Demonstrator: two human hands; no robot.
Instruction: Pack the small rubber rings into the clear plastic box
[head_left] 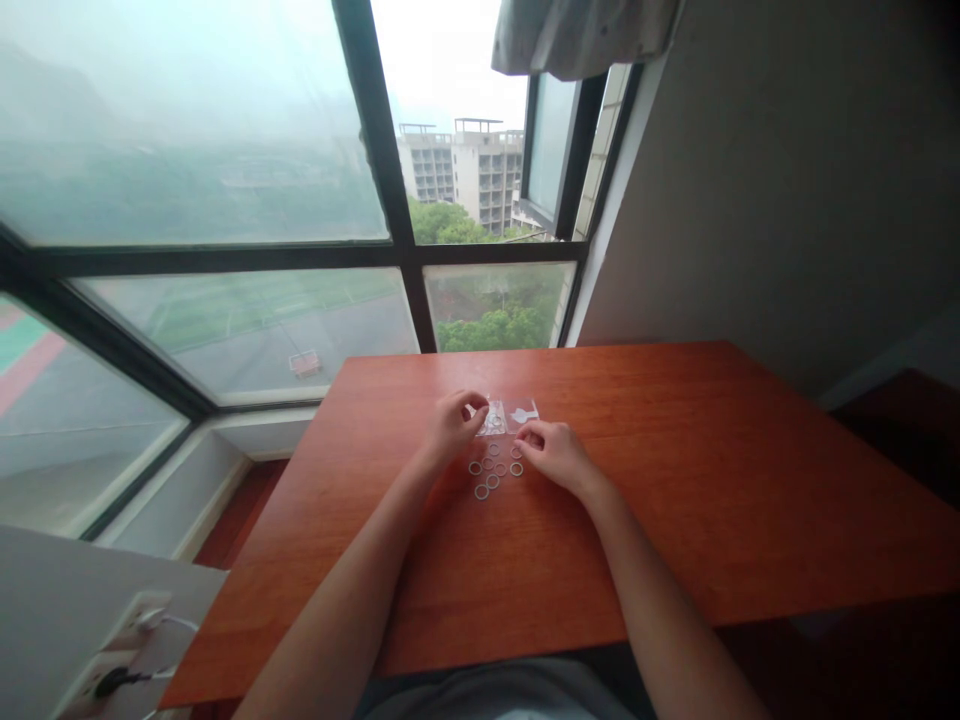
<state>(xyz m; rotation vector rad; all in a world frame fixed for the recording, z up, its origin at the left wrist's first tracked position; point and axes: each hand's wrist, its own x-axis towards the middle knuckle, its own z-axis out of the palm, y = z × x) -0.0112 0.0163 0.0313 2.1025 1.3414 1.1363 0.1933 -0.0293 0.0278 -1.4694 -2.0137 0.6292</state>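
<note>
Two hands, one small cluster mid-table. Left to right:

- Wall socket (133, 622) with a plugged cable, low at far left, off the table (675, 520) and well apart from the work.
- Left hand (452, 425): thumb and forefinger pinched together, grip closed on the left edge of the clear bag (494, 418). The bag lies flat, long axis roughly left-right, running from the pinch toward the right.
- Rings (495, 472): some eight small ones, loose and flat on the table, just on the near side of the bag, between the two hands. The patch is wider than it is deep. A few touch, most lie apart.
- Second bag (523, 411): just right of the first, also flat. Can't tell whether the edges touch or only nearly touch.
- Right hand (559, 457): fingers curled, tips down just near-side of the second bag and just right of the rings. Can't tell if that grip is closed on a ring or empty, too small.

Key relation: the rings sit closer to the right fingertips than to the left, and the left is taken up with the bag. I can't read which way the bag mouth faces.
</note>
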